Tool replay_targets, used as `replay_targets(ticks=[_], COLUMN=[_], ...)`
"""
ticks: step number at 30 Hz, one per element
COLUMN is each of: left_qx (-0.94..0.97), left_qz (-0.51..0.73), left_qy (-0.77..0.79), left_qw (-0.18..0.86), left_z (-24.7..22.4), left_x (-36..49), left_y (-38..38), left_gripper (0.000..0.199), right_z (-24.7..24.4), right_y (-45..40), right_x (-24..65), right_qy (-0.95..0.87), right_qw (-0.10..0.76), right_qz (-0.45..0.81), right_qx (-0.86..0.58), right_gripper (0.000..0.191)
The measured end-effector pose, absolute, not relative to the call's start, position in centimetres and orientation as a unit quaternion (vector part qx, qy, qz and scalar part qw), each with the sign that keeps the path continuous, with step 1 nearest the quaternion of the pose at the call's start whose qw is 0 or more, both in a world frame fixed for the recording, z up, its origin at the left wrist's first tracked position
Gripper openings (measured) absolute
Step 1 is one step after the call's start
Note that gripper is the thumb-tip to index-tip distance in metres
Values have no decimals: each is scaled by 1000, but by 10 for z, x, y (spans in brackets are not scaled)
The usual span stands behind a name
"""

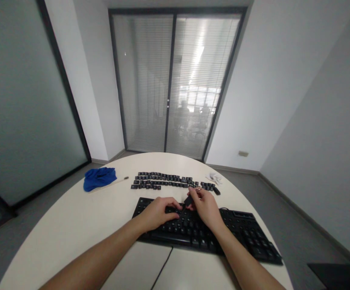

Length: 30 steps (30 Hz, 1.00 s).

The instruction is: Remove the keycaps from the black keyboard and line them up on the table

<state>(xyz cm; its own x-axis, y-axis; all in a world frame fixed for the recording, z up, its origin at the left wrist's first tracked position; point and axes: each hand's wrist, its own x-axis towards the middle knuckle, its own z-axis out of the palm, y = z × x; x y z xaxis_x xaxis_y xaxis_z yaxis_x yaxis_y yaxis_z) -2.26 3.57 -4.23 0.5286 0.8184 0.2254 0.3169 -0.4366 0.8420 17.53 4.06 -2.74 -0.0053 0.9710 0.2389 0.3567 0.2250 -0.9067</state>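
Observation:
A black keyboard (193, 237) lies at a slant near the front of the table, with part of its upper rows showing no keycaps. My left hand (159, 211) rests over its left half, thumb and forefinger apart with nothing seen between them. Pinched in my right hand (205, 207) is a small dark tool with a thin end (188, 200), its tip pointing down at the keys close to my left fingertips. Its exact kind is too small to make out. Behind the keyboard, loose black keycaps (162, 177) are laid out in rows.
On the round cream table (78, 233) a blue cloth (99, 178) lies at the left, beside a thin brush (114, 182). A crumpled white tissue (214, 178) sits at the back right. A dark seam runs down the table's front. Glass doors with blinds (175, 80) stand beyond.

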Motion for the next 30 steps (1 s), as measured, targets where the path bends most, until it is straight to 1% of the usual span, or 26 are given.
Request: replay_targets(ticks=[3, 9, 16, 20, 30], left_qx=[801, 815, 802, 792, 807], left_qz=[311, 324, 299, 269, 233], left_qy=[371, 380, 494, 536, 543], left_qw=[352, 294, 154, 115, 2], left_z=[-42, -39, -38, -36, -23], left_x=[-23, -23, -31, -37, -33], left_y=[35, 34, 42, 49, 66], left_gripper=[23, 15, 18, 16, 19], right_z=[-29, -32, -31, -29, -26], right_y=[42, 46, 47, 46, 43], right_x=[177, 184, 185, 185, 186], right_qy=[-626, -625, -628, -633, -650], right_qw=[465, 459, 454, 453, 441], right_qz=[329, 321, 316, 315, 275], right_qx=[-533, -543, -547, -543, -556], right_gripper=[50, 50, 49, 47, 46])
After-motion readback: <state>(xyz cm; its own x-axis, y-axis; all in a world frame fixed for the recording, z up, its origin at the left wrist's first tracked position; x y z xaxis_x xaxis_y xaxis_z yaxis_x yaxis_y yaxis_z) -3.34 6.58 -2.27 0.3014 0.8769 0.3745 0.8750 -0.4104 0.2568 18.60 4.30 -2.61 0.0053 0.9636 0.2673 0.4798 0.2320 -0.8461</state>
